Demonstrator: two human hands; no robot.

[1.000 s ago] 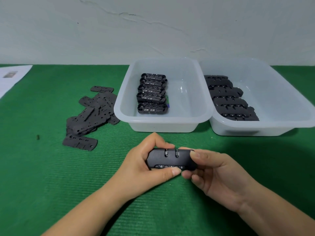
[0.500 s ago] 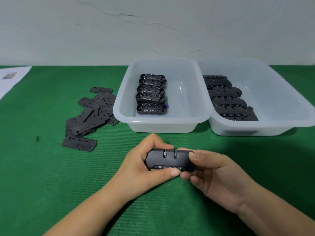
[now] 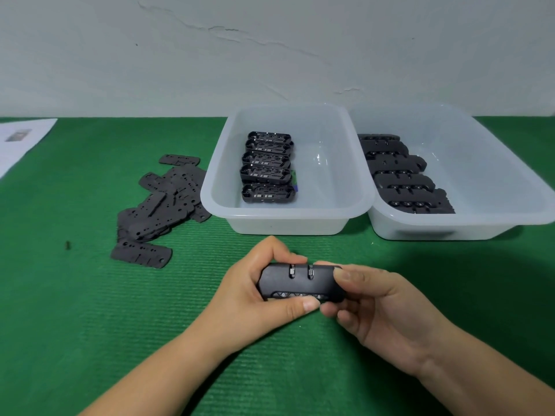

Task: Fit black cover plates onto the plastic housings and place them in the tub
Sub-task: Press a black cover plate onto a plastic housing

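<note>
Paper sheet [image 3: 21, 142]: white, flat, at the 10 o'clock edge of the green ribbed mat [image 3: 75, 310], cut off by the frame.
Small dark speck [image 3: 68, 245]: alone on the mat at 9 o'clock; too small to identify.
Cover plates [image 3: 162, 202]: a loose, overlapping heap of thin, matte black, round-ended flat plates with punched holes and slots, just left of the left tub; one plate [image 3: 141, 255] lies apart at the heap's near end.
Left tub [image 3: 288, 219]: translucent white plastic, rectangular with rounded corners, at 12 o'clock; it holds five open black housings [image 3: 267, 166] in a column, hollow side up, each lying crosswise.
Left hand [image 3: 255, 295]: fingers curled around the left end of the held part, thumb tip pressed on its near edge.
Held housing [image 3: 300, 283]: smooth black plastic, oblong with rounded ends, above the mat at the picture's centre, in front of the left tub; long axis runs 9 to 3 o'clock, two small slots on the upper face, a row of round numbered dials along the near edge.
Right hand [image 3: 381, 307]: thumb on top of the right end, fingers curled underneath, pinching it.
Right tub [image 3: 450, 228]: same translucent plastic, touching the left tub; holds closed black assemblies [image 3: 402, 175] overlapping in a column along its left side.
</note>
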